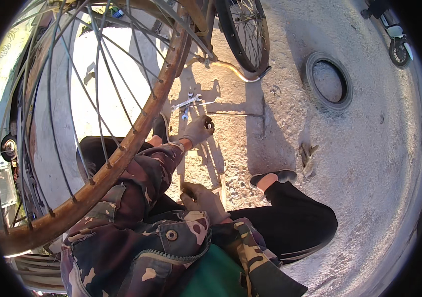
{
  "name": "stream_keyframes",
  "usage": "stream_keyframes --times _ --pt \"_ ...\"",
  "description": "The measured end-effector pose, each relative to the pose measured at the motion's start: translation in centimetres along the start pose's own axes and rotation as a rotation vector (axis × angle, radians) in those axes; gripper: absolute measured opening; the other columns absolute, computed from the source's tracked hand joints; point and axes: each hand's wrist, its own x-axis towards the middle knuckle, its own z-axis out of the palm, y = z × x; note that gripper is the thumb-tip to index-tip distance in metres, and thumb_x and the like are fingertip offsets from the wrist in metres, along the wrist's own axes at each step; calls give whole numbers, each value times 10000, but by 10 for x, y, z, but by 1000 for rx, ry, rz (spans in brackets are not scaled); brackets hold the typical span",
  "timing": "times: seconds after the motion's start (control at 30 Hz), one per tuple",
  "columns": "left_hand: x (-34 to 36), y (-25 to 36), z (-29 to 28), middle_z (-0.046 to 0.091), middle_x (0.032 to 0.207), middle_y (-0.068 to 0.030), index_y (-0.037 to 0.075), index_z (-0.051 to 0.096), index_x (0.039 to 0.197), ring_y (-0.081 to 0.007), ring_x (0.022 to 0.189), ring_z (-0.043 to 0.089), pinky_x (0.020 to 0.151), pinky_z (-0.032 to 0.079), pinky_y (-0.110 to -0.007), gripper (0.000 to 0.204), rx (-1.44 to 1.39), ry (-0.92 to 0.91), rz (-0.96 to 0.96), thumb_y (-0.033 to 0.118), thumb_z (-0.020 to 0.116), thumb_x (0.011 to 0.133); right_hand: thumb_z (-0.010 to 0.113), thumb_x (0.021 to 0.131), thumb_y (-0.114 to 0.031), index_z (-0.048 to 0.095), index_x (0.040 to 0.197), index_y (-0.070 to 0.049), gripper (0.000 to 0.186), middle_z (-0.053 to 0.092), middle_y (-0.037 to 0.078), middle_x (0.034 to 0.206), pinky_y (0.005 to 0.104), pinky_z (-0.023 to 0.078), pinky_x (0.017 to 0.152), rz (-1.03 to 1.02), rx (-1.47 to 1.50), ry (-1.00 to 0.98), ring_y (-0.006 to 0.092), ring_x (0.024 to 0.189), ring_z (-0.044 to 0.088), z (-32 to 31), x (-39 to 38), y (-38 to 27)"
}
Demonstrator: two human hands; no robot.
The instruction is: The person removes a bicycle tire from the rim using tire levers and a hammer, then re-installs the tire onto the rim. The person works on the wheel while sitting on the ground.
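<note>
My left hand (198,131), in a greyish glove with darkened fingertips, reaches out over the ground with its fingers closed. A small dark, ring-like shape shows at the fingertips; I cannot make out what it is. Just beyond that hand, several metal wrenches (187,102) lie crossed on the ground. My right hand (205,202), gloved alike, is close to my body above my lap. Its fingers are loosely bent, the thumb apart from them, and nothing shows between them. A bicycle wheel's rusty rim (127,154) and spokes cross the left side, near my left arm.
Another bicycle wheel (265,49) and a curved metal bar (230,68) stand ahead. A loose black tyre (310,81) lies on the ground at the right. A scooter wheel (399,52) shows far right. A crumpled greyish thing (309,158) lies beyond my right foot (275,178).
</note>
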Motion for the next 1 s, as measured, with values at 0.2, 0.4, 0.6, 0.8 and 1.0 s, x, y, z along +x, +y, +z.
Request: stream_keyframes --times 0.2,0.4,0.6,0.8,1.0 --pt "-41 51 -19 763 1065 -145 45 749 1140 -276 965 743 890 575 -377 403 -219 -21 98 328 800 857 642 987 -361 666 1349 -21 498 725 222 1258 419 552 976 -146 -208 52 367 1140 711 15 -12 -12" --pt "-78 75 -34 755 1118 -146 -11 716 1174 -244 1033 721 936 553 -341 407 -424 -54 46 266 818 893 615 982 -435 681 1340 -36 540 733 221 1248 450 546 993 -134 -348 107 392 1148 705 21 -4 27" --pt "-105 105 -131 732 1173 -86 73 594 1333 -225 1131 712 981 559 -418 402 -1039 -582 -12 241 737 997 613 974 -474 707 1335 -85 539 737 230 1228 450 548 995 -99 -456 127 386 1134 711 16 8 48" --pt "-178 136 -202 653 1367 -185 55 416 1576 -274 1101 727 962 590 -440 584 -1023 -1017 168 254 622 1067 587 985 -525 706 1351 -100 574 723 214 1287 439 512 1065 -7 -515 108 383 1221 676 12 17 68" --pt "-205 104 -161 764 1099 -128 -13 661 1337 -177 890 749 788 622 -318 347 -391 -798 167 193 555 1079 539 1001 -574 714 1329 -144 569 735 215 1239 484 535 1014 104 -700 41 405 1190 681 15 15 49"
